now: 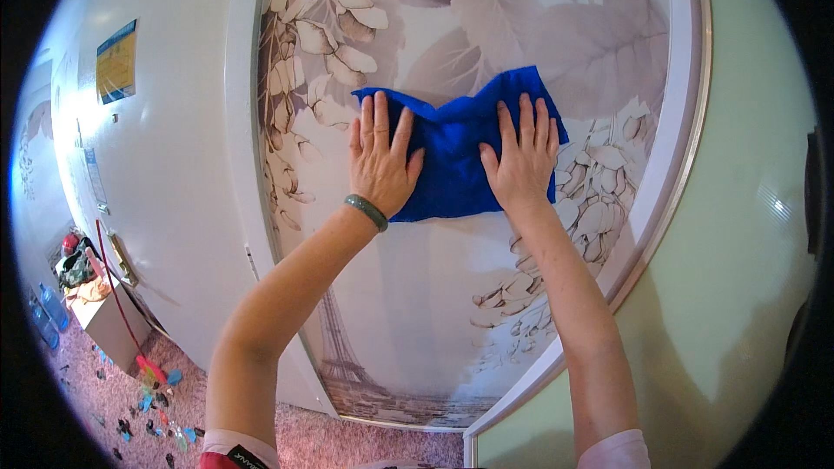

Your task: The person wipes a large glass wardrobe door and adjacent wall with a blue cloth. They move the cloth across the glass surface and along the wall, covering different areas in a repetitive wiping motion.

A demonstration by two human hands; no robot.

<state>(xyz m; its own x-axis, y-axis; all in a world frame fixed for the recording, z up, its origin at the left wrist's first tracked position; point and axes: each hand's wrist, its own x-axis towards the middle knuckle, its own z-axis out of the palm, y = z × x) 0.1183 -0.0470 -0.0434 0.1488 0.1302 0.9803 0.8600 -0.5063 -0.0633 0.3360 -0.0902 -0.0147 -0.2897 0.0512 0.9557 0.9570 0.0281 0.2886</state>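
Note:
A blue cloth [449, 150] lies spread against a wall panel [443, 286] printed with leaves, flowers and a tower. My left hand [384, 156] rests flat on the cloth's left part, fingers spread, with a dark green bangle [367, 212] at the wrist. On the right part, my right hand [524, 156] is laid flat with its fingers apart. Between the hands the cloth's top edge sags into a fold, and its upper right corner stands highest. Neither hand's fingers are curled around the cloth.
A white frame [664, 143] borders the panel, with a pale green wall [730, 208] to the right. At left is a white door [176, 163] with a handle [122, 259]. Beyond it are a white box [111, 319], a red-handled broom [120, 299], blue bottles [53, 306] and scattered floor litter [150, 400].

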